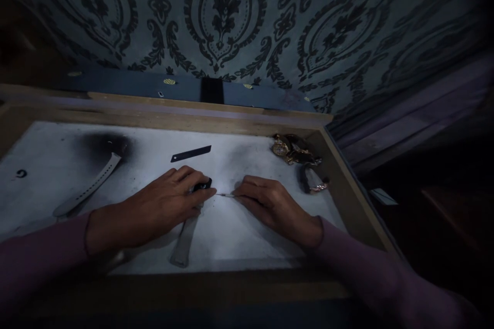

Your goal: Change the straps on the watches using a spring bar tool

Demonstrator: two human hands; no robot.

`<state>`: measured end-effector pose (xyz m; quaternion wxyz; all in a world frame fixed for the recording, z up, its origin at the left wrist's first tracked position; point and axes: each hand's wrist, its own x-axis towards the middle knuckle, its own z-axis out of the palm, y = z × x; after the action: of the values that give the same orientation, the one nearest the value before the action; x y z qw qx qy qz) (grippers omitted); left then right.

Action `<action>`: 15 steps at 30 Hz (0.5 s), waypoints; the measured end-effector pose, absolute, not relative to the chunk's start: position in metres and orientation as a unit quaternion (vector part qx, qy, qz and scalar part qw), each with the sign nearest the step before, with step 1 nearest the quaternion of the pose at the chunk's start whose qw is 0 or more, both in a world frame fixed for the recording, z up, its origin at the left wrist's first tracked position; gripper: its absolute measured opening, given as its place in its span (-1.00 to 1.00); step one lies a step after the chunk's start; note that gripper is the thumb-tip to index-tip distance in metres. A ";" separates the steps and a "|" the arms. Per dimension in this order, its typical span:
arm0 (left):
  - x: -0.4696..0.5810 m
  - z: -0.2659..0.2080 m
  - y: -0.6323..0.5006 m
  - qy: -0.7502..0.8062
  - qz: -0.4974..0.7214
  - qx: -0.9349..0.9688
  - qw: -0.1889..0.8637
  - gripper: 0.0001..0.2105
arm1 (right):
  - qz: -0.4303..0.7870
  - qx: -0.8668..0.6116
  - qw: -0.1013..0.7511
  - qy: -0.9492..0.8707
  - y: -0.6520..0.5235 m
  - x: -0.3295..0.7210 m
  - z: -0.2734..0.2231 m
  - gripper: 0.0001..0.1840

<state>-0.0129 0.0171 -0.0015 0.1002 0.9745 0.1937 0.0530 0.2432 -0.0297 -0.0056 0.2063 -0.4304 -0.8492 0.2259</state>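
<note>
My left hand [162,200] is closed around a watch [203,185], whose dark case shows above the thumb. A grey strap [183,246] comes out below the fingers and lies on the white surface. In a pinch, my right hand [270,197] holds a thin, pale, pointed tool [227,195]. Its tip points left at my left thumb and the watch; whether it touches the watch I cannot tell. Most of the tool is hidden inside my right hand.
A dark snap-off blade [191,153] lies beyond my hands. On the left is a pale perforated watch strap [94,185]. Several watches [295,150] are heaped in the right back corner, another [312,179] nearer. A raised wooden rim [208,118] borders the white surface [247,246].
</note>
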 end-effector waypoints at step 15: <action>-0.013 0.002 0.016 0.188 0.038 0.979 0.069 -0.71 | 0.230 -0.428 0.196 -0.851 -0.029 0.244 -0.006 -0.74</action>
<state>-0.0127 0.0159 0.0020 0.0689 0.9790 0.1880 0.0376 0.2436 -0.0286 -0.0065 0.1964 -0.4285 -0.8515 0.2299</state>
